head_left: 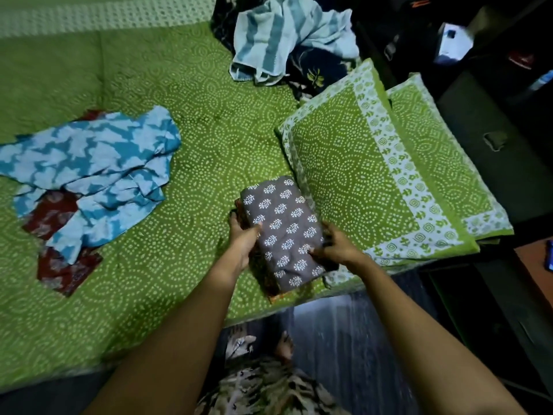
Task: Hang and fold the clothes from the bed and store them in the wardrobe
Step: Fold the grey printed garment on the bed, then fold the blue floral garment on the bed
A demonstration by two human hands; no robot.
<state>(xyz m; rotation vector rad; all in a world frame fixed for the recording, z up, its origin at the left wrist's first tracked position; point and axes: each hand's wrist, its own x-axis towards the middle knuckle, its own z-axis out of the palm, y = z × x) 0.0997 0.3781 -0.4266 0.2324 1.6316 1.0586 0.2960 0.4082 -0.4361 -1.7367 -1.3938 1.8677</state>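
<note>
Grip of left hand (244, 239) and right hand (336, 247) on one folded grey garment (284, 223); two pillows (353, 181) beside, two clothes heaps (89, 163) beyond

I can read no writing, number or brand anywhere from my feed. The white box (452, 43) on the dark shelf at the upper right has a blue mark on its face, but it is too blurred for me to make out. The blue packet (549, 255) at the right edge is just as unclear. The folded grey cloth (284, 232) bears only a white leaf print, no letters.
</note>
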